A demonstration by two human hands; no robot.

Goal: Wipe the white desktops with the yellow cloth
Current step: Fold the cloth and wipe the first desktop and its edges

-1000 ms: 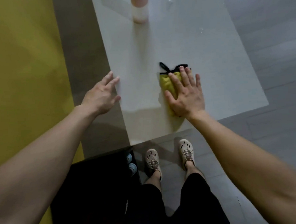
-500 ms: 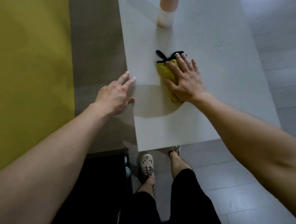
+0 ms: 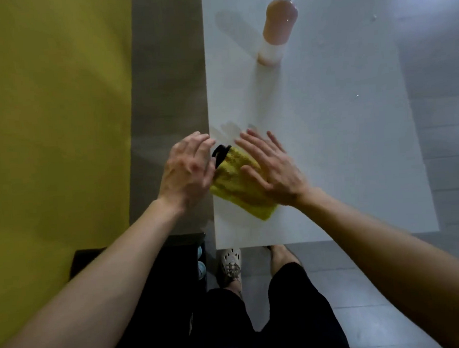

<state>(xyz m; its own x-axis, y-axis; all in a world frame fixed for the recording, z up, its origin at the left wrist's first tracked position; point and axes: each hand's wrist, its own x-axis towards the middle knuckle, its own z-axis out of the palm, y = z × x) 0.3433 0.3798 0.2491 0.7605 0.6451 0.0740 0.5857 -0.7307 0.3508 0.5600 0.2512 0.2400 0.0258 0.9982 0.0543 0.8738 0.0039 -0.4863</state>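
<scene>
Head cam: the yellow cloth [image 3: 234, 189] has slid across the white surface [image 3: 328, 141] to its left edge, centre frame, so that strip's getting wiped. Right grip [image 3: 274, 171] lies flat on it, fingers straight. Left grip [image 3: 188, 171] has come in against its black loop [image 3: 220, 153]; too blurry to call a hold.

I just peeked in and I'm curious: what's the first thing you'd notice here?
The bright yellow cloth jumps out, lying at the left edge of the white desktop under the flat right hand, with the left hand right beside its black loop. Farther back on the desktop stands a tall peach-and-white container. A big mustard-yellow area fills the left side.
</scene>
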